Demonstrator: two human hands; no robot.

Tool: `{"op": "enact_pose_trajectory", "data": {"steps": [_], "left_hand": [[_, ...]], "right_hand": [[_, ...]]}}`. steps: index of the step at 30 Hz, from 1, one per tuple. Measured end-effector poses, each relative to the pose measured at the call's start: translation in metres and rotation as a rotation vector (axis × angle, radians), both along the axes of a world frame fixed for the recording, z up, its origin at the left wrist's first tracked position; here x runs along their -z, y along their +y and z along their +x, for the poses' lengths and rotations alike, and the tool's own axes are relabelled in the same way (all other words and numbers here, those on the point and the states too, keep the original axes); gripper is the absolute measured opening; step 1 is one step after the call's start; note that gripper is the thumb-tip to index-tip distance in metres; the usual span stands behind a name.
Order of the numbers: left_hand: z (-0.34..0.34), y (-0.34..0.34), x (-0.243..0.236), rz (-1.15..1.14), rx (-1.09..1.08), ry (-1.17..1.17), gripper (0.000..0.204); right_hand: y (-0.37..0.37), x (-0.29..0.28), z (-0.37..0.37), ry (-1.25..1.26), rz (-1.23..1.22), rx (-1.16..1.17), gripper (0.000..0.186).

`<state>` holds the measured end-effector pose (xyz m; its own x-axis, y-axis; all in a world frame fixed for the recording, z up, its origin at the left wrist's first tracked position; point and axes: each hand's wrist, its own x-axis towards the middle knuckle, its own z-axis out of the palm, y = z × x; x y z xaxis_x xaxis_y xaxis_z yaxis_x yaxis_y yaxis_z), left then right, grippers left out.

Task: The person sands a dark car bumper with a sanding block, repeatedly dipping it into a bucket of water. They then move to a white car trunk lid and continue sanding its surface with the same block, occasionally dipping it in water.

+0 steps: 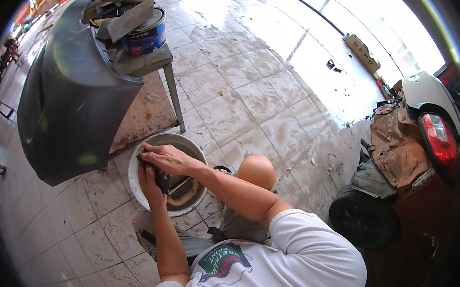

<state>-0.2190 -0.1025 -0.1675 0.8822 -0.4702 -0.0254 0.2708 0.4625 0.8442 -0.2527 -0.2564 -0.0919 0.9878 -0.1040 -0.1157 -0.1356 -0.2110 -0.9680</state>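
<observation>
While over bucket point(135, 162): hands point(164, 158) on pad point(161, 180).

One metal basin point(134, 177), one bumper point(76, 104), one paint can point(144, 35), two hands point(167, 158)

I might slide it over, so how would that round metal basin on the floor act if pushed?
The basin would probably slide rather than tip: it looks wide, low and sits flat on glossy tile. It seems to hold murky water, so expect weight and sloshing. Both the left hand and right hand are inside it, on a dark block, adding resistance.
</observation>
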Motion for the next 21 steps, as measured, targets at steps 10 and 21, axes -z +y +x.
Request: {"op": "enact_pose_trajectory", "data": {"steps": [10, 21], "left_hand": [[0.006, 0.012, 0.007, -0.262, 0.037, 0.350, 0.063], [0.024, 0.019, 0.030, 0.155, 0.101, 0.001, 0.055]], "right_hand": [[0.025, 0.004, -0.006, -0.201, -0.431, 0.178, 0.063], [-0.011, -0.021, 0.007, 0.074, -0.128, 0.010, 0.069]]}}
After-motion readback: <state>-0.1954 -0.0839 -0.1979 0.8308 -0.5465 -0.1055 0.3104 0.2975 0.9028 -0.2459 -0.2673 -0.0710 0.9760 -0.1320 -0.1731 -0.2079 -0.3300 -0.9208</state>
